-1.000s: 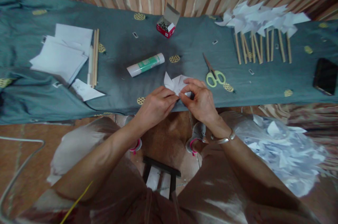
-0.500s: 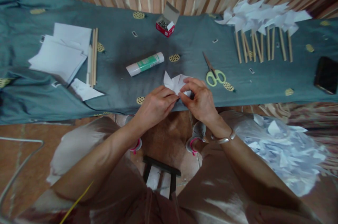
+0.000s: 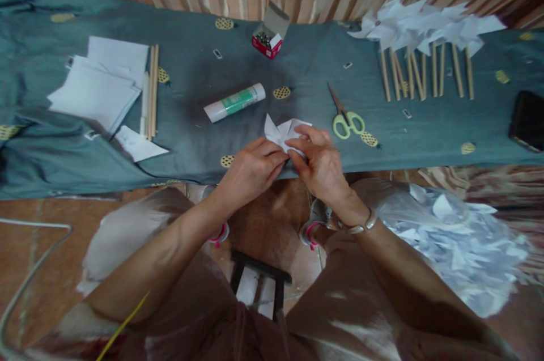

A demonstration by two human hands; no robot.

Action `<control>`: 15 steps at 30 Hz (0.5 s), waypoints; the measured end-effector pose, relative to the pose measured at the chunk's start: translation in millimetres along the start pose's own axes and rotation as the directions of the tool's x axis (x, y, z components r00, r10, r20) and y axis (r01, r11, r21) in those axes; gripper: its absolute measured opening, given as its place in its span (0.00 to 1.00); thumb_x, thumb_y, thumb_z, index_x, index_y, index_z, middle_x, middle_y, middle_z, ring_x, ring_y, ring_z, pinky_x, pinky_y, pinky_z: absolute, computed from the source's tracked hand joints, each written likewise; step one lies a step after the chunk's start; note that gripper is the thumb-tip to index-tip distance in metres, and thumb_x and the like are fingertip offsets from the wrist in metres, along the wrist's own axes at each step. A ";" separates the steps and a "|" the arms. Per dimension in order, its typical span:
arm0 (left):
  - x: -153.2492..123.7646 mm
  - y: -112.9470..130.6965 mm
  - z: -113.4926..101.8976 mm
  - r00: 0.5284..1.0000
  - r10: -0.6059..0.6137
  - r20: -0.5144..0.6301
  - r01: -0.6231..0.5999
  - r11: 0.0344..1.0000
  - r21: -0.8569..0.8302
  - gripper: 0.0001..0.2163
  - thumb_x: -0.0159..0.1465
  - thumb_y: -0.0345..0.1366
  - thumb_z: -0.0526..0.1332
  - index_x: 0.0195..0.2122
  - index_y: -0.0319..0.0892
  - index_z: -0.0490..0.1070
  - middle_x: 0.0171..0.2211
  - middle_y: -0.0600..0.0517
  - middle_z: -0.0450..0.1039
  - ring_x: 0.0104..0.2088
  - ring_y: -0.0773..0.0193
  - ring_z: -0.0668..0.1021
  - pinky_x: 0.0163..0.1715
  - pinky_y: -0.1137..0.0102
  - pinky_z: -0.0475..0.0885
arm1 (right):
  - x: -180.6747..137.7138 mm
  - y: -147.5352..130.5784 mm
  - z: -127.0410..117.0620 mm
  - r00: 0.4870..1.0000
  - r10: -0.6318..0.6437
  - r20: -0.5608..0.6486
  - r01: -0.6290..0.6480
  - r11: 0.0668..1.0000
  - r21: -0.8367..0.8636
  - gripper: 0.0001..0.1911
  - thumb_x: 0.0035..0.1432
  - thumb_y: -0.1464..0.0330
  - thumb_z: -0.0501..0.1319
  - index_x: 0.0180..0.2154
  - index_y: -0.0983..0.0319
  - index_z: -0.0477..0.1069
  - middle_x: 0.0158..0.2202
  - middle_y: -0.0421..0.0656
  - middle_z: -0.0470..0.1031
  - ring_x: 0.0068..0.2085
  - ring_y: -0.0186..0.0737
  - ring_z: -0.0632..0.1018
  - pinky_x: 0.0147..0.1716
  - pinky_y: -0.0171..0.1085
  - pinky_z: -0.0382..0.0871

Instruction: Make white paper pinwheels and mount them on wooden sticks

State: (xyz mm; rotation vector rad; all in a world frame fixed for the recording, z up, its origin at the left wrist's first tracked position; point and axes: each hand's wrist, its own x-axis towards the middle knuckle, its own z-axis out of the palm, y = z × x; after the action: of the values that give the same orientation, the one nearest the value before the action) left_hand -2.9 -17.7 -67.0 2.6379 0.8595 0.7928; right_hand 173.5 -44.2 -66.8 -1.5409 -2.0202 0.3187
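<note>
A white paper pinwheel (image 3: 278, 133) lies at the near edge of the cloth-covered table, its folded points facing away from me. My left hand (image 3: 257, 167) is closed on its near left side, fingertips pressed to the paper. From the right, my right hand (image 3: 319, 161) pinches the paper between thumb and fingers, partly covering it. A glue stick (image 3: 237, 103) with a green label lies just beyond, capped end to the left. To the right are scissors (image 3: 346, 119) with light green handles, blades pointing away.
A red box of small metal pins (image 3: 267, 46) stands open at the back. Paper sheets (image 3: 97, 92) and wooden sticks (image 3: 153, 92) lie left. Finished pinwheels on sticks (image 3: 425, 26) lie back right, near a dark phone (image 3: 527, 121). A bag of folded paper (image 3: 459, 247) sits below right.
The fingers of my right hand have shifted slightly left and inward over the pinwheel. My left hand keeps its hold; the whole view has moved very slightly.
</note>
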 end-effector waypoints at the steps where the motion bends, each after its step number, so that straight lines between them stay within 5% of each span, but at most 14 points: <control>1: 0.0 0.0 -0.1 1.000 0.001 0.001 -0.001 1.000 -0.002 0.11 0.67 0.30 0.53 0.37 0.36 0.75 0.34 0.47 0.76 0.37 0.62 0.75 0.38 0.67 0.75 | -1.1 -0.9 0.5 1.000 -0.010 0.006 0.010 1.000 -0.018 0.12 0.62 0.67 0.53 0.42 0.57 0.74 0.52 0.48 0.71 0.49 0.48 0.72 0.50 0.50 0.68; 15: 0.0 0.6 -0.1 0.999 -0.002 0.045 -0.004 0.992 0.130 0.09 0.66 0.32 0.55 0.35 0.37 0.74 0.34 0.47 0.75 0.36 0.59 0.73 0.35 0.65 0.68 | -7.0 -8.8 15.1 0.993 -0.090 0.076 0.102 0.981 -0.165 0.15 0.63 0.74 0.48 0.48 0.62 0.68 0.57 0.52 0.67 0.55 0.53 0.66 0.50 0.52 0.63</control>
State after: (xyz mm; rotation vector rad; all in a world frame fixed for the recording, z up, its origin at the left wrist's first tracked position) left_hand -2.7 -18.2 -66.7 2.7573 0.9275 0.6966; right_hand 159.0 -51.3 -76.5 -1.5438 -2.2156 0.1677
